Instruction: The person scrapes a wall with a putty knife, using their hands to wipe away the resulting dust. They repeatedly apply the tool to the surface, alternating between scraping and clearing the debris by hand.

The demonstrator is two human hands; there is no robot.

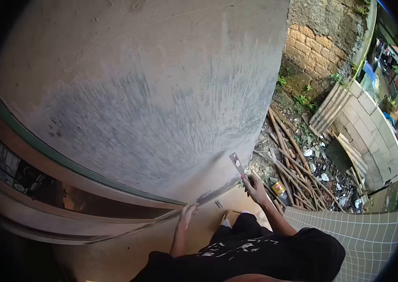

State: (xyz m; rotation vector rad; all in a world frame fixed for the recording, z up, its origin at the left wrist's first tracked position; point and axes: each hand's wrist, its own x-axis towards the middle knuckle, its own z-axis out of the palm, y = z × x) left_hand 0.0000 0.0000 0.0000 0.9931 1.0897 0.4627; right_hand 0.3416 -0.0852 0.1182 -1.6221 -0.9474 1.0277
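Note:
A scraper (237,163) with a flat metal blade is in my right hand (255,187), its blade pointing up and toward the wall. The big wall (161,103) carries grey-white streaked marks over its lower part. My left hand (187,212) is near the wall's bottom edge, beside the end of the green strip (91,180). Its fingers are stretched out, and no object shows in it.
Beyond the wall's right edge lie wooden poles (297,174) amid rubble and litter. A corrugated sheet (330,108) leans by a block wall (368,127). Grey tiles (349,230) run along the lower right. A window opening (34,181) is at the left.

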